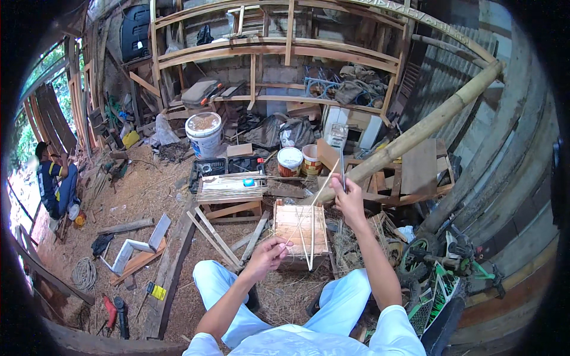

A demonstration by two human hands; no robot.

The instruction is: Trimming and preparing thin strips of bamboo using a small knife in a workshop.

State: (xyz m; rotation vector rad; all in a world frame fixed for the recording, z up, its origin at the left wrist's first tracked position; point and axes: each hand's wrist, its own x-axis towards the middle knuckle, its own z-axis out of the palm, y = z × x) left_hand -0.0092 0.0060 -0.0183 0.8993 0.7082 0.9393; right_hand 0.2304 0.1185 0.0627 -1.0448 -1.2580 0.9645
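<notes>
Left of the wooden box point(288, 221), L hand point(267, 257) fingers are pinching thin strip point(326, 183) &, right of it, R hand point(350, 203) fingers are gripping knife point(342, 167), poss. slipping if strip is snapping.

The right hand point(348, 200) hides the lower end of its slim tool point(342, 166). Anything pinched in the left hand point(270, 256) is too fine to make out. The lower edge cuts off the white shirt point(291, 341) — what the distant seated person point(50, 178) holds is too small to tell.
</notes>
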